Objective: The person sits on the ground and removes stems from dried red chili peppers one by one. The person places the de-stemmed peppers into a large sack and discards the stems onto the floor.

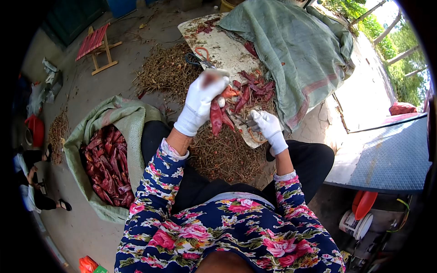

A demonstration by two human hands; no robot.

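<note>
My left hand (204, 99), in a white knit glove with a dark stain, grips several dried red chilli peppers (215, 117) that hang below its fingers. Close by to the right, my gloved right hand (268, 128) holds scissors (257, 137), their blades pointing towards the peppers and partly hidden. More dried chillies (257, 87) lie on a pale board (223, 51) beyond my hands. Another pair of scissors (202, 56), with orange and dark handles, rests near the board's left edge, just past my left hand.
Stems are heaped on the ground (225, 158) between my legs and left of the board (167, 66). A woven sack (136, 136) of chillies stands at my left. Green woven sheeting (290, 44) drapes the board. A folding stool (94, 42) and a person (32, 181) are further left.
</note>
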